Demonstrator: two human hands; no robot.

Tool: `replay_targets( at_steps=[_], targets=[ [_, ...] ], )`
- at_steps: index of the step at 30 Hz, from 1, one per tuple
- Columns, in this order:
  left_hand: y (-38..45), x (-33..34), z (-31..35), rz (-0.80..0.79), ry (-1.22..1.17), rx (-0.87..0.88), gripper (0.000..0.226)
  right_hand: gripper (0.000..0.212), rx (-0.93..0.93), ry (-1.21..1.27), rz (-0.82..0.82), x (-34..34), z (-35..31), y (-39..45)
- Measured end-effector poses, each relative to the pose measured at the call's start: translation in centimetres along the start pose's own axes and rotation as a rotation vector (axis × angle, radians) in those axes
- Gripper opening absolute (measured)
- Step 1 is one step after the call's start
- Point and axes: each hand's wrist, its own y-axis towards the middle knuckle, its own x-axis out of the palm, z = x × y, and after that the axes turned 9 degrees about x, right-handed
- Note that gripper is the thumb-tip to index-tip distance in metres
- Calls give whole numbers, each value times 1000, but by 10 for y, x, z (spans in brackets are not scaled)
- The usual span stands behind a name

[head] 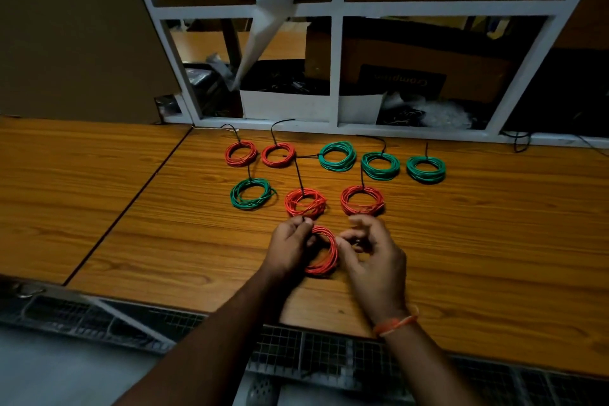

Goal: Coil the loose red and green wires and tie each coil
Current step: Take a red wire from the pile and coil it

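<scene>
A: Where is the red coil (324, 250) being worked on?

B: Just nearer the person than the two finished red coils (305, 203), above the desk (494, 241). The left hand (290, 249) pinches its far-left edge, with what looks like a thin black tie at the fingertips. The right hand (372, 257) has its fingers curled against the coil's right side; whether it really grips the wire I cannot tell.

A: How will it handle?

B: Light and springy, I'd judge. The thin insulated loops will want to fan apart, so take hold across the whole bundle, right beside the tie.

A: And the rest?

B: Eight tied coils lie beyond it, four of them green (337, 156).
</scene>
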Motion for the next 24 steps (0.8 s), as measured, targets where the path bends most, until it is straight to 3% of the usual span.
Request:
replay_targets(
  at_steps=[6,9,12,15,18,24],
  targets=[
    [1,-6,0,-118,73,-2,38,73,616,754,48,4,-6,14],
    [-1,-3,1,-101,51,-15,27,81,779,1022,40,6,-5,17],
    [0,-2,0,-72,38,-33,27,70,839,1157,20,8,-8,17],
    [1,-3,-2,-78,19,-30,31,46,794,971,-17,13,-11,15],
    [0,-4,0,-89,45,-13,33,18,614,609,-62,14,-8,12],
    [0,0,1,-118,121,-33,42,13,270,20,-48,17,0,8]
  ],
)
